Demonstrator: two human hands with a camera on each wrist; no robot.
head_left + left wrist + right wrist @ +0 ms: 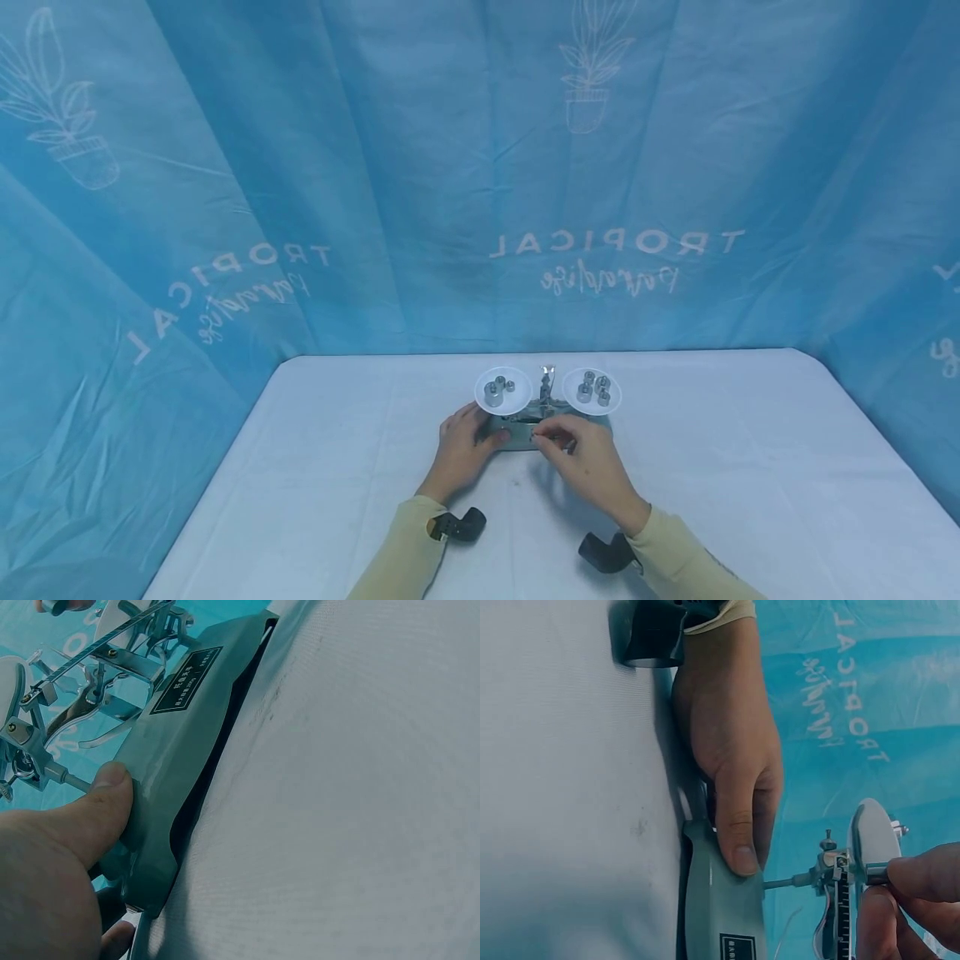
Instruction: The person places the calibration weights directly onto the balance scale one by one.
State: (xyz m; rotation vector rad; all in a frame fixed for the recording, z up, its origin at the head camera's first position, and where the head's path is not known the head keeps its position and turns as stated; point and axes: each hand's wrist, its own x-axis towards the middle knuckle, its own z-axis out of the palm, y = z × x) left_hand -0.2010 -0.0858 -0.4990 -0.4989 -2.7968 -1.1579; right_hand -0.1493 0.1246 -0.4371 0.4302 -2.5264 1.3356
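Observation:
A green table balance [519, 434] stands on the white table, with its ruled beam [109, 649] and a dark label on the base front. My left hand [461, 452] grips the left end of its base, the thumb lying on top and other fingers tucked behind and under. My right hand [591, 463] pinches a small metal cylinder [876, 874] between thumb and fingertips, in front of the beam. Several metal weights [492, 393] sit on the left white pan [517, 405]. More weights [585, 392] stand on the right pan [573, 386].
The white-covered table [337, 467] runs back to a blue printed curtain [420, 208], which also hangs along both sides. A dark camera mount [467, 525] sits on the left wrist and another mount [603, 553] on the right.

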